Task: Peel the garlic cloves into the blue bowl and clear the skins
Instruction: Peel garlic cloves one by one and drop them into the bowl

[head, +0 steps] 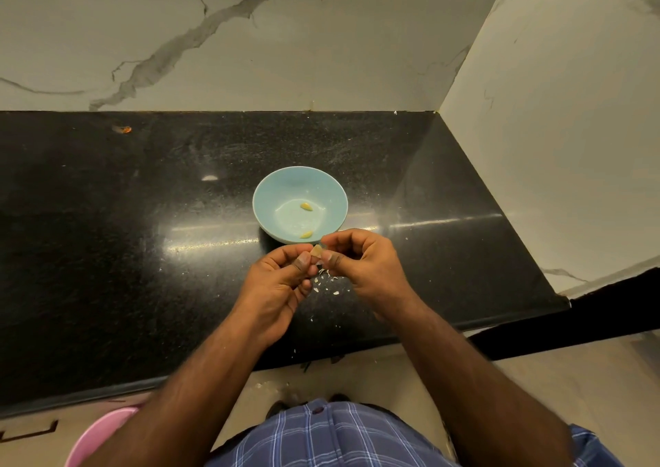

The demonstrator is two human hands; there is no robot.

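Both hands meet just in front of the blue bowl (265, 202), at its 6 o'clock side, above the black counter (107, 252). The left hand (282, 284) has its fingers curled, and its thumb and fingertips pinch a garlic clove (316, 250). The right hand (360, 263) is curled too, and its thumb and forefinger pinch the same clove from the 3 o'clock side. The clove is pale and small, held between the 2 hands and close to the bowl's near rim; I cannot tell how much skin remains on it.

Inside the bowl lie 2 peeled cloves: one peeled clove (306, 207) near the middle of the bottom, and a second peeled clove (306, 234) at 6 o'clock against the near wall.

Small white skin pieces (326, 280) lie on the counter directly below the hands, with a few more scattered toward the counter's near edge.

At the 10 o'clock part of the counter, near the marble wall (321, 37), rests a small orange-brown scrap (123, 129). A pink basin (96, 434) shows at 7 o'clock, below the counter's edge.
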